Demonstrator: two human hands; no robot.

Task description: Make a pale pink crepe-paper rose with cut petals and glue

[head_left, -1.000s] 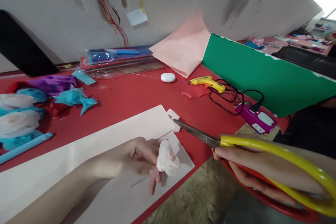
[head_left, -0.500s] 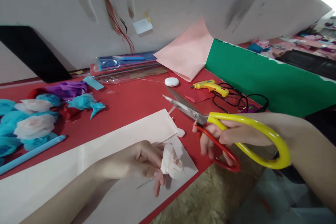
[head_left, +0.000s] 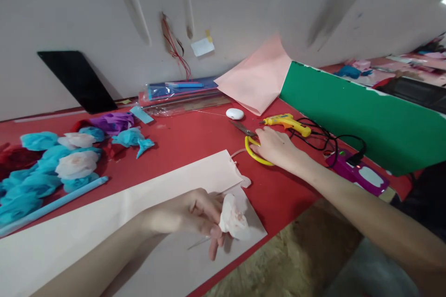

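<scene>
My left hand (head_left: 202,216) is closed on a pale pink paper flower (head_left: 233,218), its fingers around the base. A thin wire stem pokes out below the fingers, over the pale paper sheet (head_left: 128,222). Farther off, my right hand (head_left: 273,146) is closed over the handles of the scissors (head_left: 256,155), down at the red table top. Their blades point away to the left, close to a small white oval case (head_left: 234,113). The red handle is hidden under the hand. Just beyond my right fingers lies a yellow glue gun (head_left: 287,124).
Blue and pink paper flowers (head_left: 76,164) lie at left beside a light blue rolled tube (head_left: 55,206). A black tablet (head_left: 78,81) leans on the wall. The glue gun's black cord runs to a purple power strip (head_left: 358,171) near a green board (head_left: 351,111).
My right hand has moved away from me and left, bringing the scissors from the air down to the table. The left hand keeps the flower in place. The view has shifted slightly.
</scene>
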